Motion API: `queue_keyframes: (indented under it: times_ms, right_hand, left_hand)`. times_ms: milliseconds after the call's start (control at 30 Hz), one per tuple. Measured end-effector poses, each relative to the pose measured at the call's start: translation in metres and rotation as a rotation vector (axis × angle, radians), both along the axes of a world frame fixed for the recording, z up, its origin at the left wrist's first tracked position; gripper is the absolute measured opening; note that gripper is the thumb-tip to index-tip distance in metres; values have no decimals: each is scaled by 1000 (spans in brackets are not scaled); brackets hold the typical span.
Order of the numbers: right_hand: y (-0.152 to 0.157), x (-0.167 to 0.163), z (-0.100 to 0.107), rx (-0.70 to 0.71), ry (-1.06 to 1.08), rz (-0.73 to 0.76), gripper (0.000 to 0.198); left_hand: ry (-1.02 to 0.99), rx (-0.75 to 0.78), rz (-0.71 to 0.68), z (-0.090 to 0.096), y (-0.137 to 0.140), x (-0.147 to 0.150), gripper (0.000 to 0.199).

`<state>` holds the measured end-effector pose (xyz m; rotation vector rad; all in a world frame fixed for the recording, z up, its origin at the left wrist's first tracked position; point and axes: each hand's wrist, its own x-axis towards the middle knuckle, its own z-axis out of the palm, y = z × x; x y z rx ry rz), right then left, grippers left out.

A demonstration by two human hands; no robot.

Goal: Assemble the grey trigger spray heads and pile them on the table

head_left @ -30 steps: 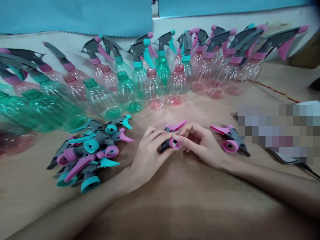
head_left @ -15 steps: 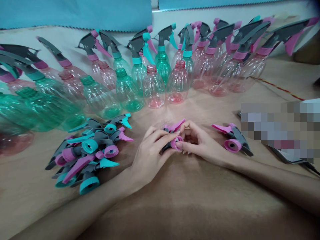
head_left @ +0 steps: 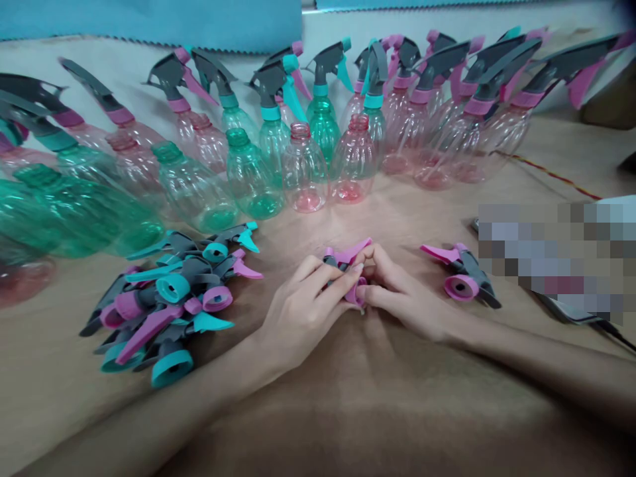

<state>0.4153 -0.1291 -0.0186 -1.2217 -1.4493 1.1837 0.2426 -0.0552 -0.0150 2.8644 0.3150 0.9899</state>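
Note:
A grey trigger spray head [head_left: 358,291] with a pink trigger and pink collar is between my hands, just above the table. My left hand [head_left: 305,308] is wrapped round its grey body, hiding much of it. At its pink collar, the thumb and bent fingers of my right hand [head_left: 395,285] pinch the open end; any small part between those fingertips is hidden. To the left lies a pile of spray heads [head_left: 183,291] with turquoise and pink collars. Another pink-collared spray head [head_left: 467,281] rests alone, right of my right hand.
Open-necked green bottles [head_left: 253,175] and pink bottles [head_left: 305,169] stand in front. Behind them are several bottles with spray heads fitted [head_left: 325,122]. A blurred-out device [head_left: 561,258] with a cable lies at right. A red-yellow twisted wire [head_left: 556,175] runs across the table.
My right thumb has pressed in closer at the pink collar, and the left fingers have shifted slightly over it. The view has moved a little; the bottles and pile look unchanged.

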Motion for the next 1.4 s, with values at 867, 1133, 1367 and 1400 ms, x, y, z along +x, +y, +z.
queue_keyframes:
  times_ms: [867, 1133, 1367, 1400]
  right_hand:
    - [0, 1, 0, -42, 200, 83, 17]
    - [-3, -3, 5, -50, -92, -23, 8]
    - [1, -3, 3, -73, -97, -29, 16]
    - [2, -3, 2, -70, -89, -30, 18]
  left_hand:
    - [-52, -196, -3, 0, 1, 0, 32]
    - [-25, -57, -44, -1, -4, 1, 25]
    - [-3, 64, -26, 3, -7, 2, 23]
    - [0, 85, -30, 2, -7, 2, 23]
